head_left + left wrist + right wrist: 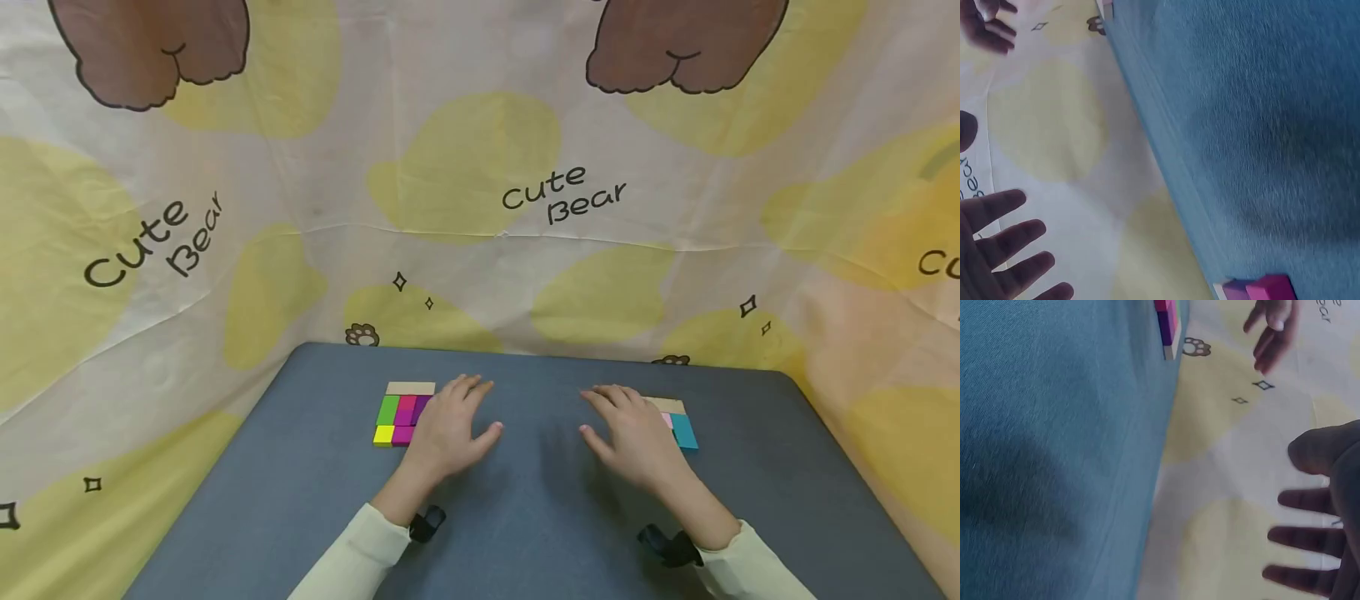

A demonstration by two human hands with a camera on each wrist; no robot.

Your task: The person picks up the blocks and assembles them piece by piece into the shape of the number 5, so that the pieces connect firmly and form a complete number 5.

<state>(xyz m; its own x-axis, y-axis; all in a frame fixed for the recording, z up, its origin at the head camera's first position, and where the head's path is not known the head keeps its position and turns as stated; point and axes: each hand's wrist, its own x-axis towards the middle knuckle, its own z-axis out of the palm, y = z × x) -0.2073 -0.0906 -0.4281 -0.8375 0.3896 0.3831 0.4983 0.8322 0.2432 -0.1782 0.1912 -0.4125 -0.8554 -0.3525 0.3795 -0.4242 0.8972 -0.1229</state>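
Left hand: your left hand (447, 429) is loose, with its fingers spread, its thumb out to the side and nothing in its grasp. It is up over the worktop (525, 517), and from the head view it hides part of the left blocks.
Right hand: your right hand (637, 437) is loose too, fingers spread and thumb out, grasping nothing. It is up over the worktop and hides much of the right blocks. Your two hands are apart, thumbs facing each other.
Left blocks: they sit close together near the far edge, on your left. You can see a pale strip (410, 388) at the back, then a green block (387, 410) beside pink and purple ones. A yellow block (383, 436) and a pink block (402, 436) make the front row.
Right blocks: they sit near the far edge, on your right. A tan strip (667, 406) is at the back, with a blue block (684, 432) in front of it and a bit of light pink showing by your hand.
Wrists: you wear a black band on each one, next to your pale sleeves (356, 554).
Cloth: a white and yellow cloth (450, 108) hangs behind the worktop, with "Cute Bear" on it.
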